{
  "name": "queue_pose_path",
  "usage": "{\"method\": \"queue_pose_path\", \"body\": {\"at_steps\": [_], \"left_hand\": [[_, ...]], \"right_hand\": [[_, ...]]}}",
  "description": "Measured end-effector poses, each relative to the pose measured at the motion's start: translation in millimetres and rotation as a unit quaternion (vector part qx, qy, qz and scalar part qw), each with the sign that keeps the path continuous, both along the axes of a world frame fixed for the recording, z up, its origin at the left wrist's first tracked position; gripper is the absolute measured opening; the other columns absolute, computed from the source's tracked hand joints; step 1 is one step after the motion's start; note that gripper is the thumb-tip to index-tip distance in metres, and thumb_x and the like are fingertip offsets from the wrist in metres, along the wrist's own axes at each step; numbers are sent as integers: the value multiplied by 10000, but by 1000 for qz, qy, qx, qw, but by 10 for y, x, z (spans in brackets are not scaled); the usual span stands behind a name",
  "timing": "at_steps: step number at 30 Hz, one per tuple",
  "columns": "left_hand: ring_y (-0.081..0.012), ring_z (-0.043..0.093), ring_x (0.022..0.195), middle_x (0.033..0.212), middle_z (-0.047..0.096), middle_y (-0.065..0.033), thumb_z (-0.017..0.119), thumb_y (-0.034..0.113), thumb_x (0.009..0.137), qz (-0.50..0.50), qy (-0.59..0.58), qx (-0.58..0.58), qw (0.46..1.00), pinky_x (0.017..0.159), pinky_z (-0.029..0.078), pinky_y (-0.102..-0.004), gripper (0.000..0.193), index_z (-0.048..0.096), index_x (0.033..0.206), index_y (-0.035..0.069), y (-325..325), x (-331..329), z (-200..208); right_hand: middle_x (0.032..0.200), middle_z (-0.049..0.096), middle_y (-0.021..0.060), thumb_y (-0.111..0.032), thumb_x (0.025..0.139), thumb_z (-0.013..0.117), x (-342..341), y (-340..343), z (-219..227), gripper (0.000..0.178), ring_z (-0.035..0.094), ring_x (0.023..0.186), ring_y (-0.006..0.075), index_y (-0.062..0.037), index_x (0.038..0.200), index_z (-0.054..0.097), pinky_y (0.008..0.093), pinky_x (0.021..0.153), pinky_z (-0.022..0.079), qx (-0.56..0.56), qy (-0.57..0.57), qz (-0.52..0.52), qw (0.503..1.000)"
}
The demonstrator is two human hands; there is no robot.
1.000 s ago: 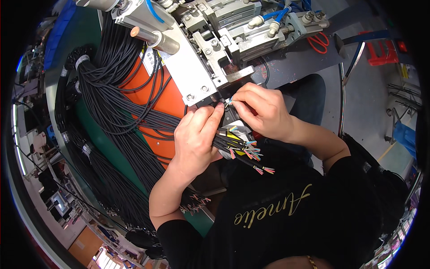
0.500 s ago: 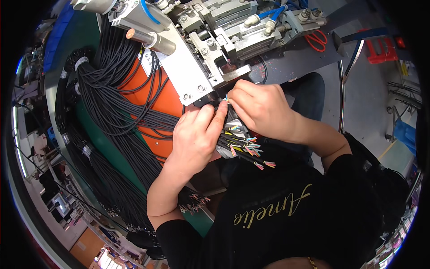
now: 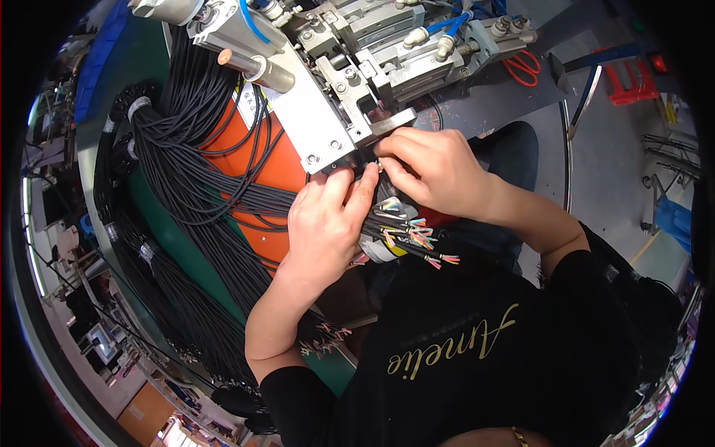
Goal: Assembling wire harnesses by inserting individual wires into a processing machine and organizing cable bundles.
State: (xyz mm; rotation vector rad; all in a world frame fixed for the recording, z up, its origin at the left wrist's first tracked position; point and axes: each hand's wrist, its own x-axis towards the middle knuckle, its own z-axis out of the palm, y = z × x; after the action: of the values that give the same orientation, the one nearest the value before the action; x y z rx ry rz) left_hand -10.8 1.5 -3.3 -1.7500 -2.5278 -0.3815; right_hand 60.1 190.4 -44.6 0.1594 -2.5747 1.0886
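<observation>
"Where's the right hand?"
"The right hand (image 3: 439, 173) is at the machine (image 3: 316, 119), thumb and fingers pinching a wire end (image 3: 380, 166) just below its front edge."
"And the left?"
"The left hand (image 3: 325, 223) is curled beside it, index reaching there; I can't tell whether it grips."
"The cables?"
"Black cables (image 3: 261, 195) run beneath it, coloured tips (image 3: 421, 236) fanned out beyond."

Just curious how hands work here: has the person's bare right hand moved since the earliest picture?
Yes: judged against the fixed, flat, silver metal bar, the person's bare right hand has moved up the picture, closer to it.
</observation>
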Motion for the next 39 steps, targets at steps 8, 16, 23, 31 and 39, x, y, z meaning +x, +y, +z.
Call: {"method": "queue_pose_path", "body": {"at_steps": [8, 16, 23, 31, 39], "left_hand": [[-233, 517, 748, 975, 544, -92, 637, 86, 753, 3, -5, 3, 1000, 678, 462, -323, 419, 646, 1170, 54, -18, 9, -20], [-249, 563, 795, 954, 574, -103, 671, 22, 717, 75, -109, 113, 985, 701, 474, -325, 395, 656, 1111, 26, -298, -26, -111], [-229, 573, 713, 855, 605, -91, 694, 11, 765, 115, -105, 126, 980, 663, 472, -314, 262, 659, 1025, -1, -246, 24, -108], [-206, 548, 587, 735, 622, -68, 698, 10, 802, 38, -174, 191, 965, 602, 452, -294, 150, 649, 944, -3, -123, 68, 56], [-189, 522, 519, 668, 619, -52, 698, -8, 775, 84, -154, 196, 965, 537, 424, -282, 104, 646, 864, 8, 43, 106, 43]], "right_hand": [[728, 621, 49, -15, 744, 667, -37, 6, 8, 94, 506, 506, 196, -26, 828, 629, 287, 477, 403, 38, 33, 2, 999], [746, 635, 46, 30, 760, 660, 7, 57, 14, 105, 501, 510, 144, -11, 855, 640, 262, 482, 393, -115, -77, 26, 990], [755, 634, 63, 52, 798, 641, 73, -91, 118, 98, 488, 501, 110, 5, 883, 657, 243, 477, 388, -204, 15, 111, 973], [824, 630, 70, 37, 852, 630, 51, -22, 184, 121, 527, 585, 100, 31, 970, 657, 218, 517, 415, -610, -251, 138, 739], [1011, 614, 115, 12, 892, 618, 129, -326, 46, 193, 593, 725, 121, 64, 1078, 627, 201, 617, 454, -411, -32, 18, 911]]}}
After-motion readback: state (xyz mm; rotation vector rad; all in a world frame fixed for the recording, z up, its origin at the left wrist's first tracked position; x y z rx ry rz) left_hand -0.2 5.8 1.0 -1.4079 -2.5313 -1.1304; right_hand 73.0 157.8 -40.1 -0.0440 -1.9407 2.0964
